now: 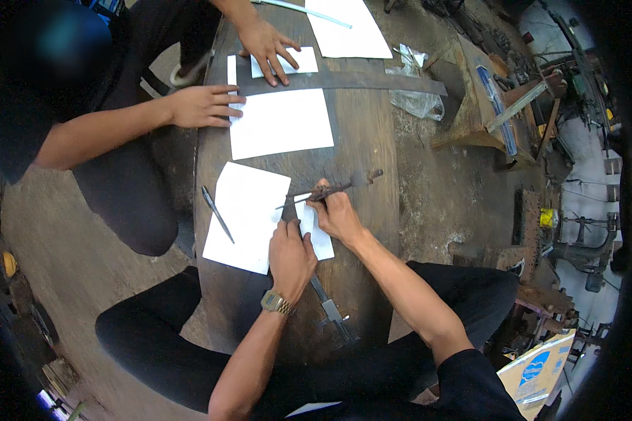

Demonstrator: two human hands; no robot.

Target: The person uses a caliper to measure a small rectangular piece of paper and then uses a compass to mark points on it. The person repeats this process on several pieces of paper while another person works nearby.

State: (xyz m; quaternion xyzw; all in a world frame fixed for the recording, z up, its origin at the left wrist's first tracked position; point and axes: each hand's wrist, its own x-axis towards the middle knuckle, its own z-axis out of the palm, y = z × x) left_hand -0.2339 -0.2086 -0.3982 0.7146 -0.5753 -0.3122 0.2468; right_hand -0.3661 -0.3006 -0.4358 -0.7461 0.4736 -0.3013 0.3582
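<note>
My left hand (291,258), with a wristwatch above it, rests on the bench with its fingers around a narrow dark metal strip (291,210) lying by the paper. In my right hand (338,216) is a rusty two-legged tool (337,190) that looks like dividers. Its thin points reach left over the strip, and its blurred rear end sticks out to the right. A white sheet (248,210) lies left of my hands, and a smaller white paper (321,238) lies partly under my right hand. Nearer me is a vernier caliper (335,316), its beam running toward my left hand.
A pen (218,214) lies across the sheet's left edge. Across the wooden bench (365,245), a co-worker's hands (265,48) press on papers beside a long metal strip (361,81). A plastic bag (418,104) is under that strip's end. A wooden stand (474,105) with tools is at right.
</note>
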